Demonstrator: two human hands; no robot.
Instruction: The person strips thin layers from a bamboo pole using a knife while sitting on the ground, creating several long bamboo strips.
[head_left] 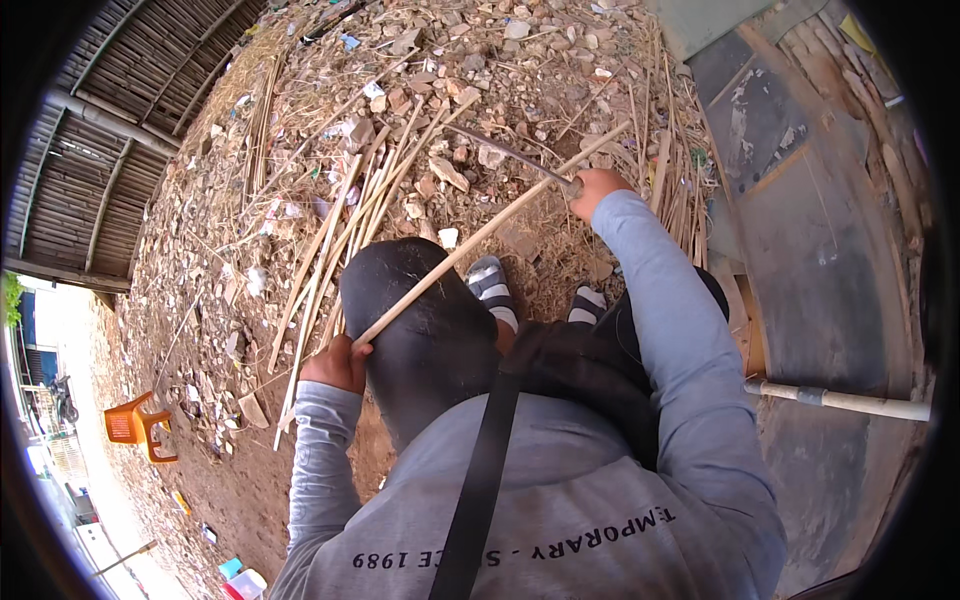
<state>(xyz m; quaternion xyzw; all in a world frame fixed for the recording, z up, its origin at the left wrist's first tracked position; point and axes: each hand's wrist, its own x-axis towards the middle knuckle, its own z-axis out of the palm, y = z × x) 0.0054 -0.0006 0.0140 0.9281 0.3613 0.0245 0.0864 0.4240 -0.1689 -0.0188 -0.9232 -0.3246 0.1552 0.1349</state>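
A long pale bamboo strip (480,240) slants across my left knee, from near my waist on the left up to the far right. My left hand (338,365) is closed around its near end. My right hand (598,190) grips the handle of a knife (510,152) whose long, thin dark blade points to the far left. The blade crosses the strip close to my right fist. Whether its edge cuts into the strip, I cannot tell. Beyond my left knee lies a loose pile of similar bamboo strips (380,185) on the ground.
Stones and litter cover the ground (450,60). More strips (690,200) lie at the right, beside worn dark panels (830,280) and a pale pole (850,400). An orange plastic chair (138,427) stands at the left; a slatted bamboo structure (100,150) is at the far left.
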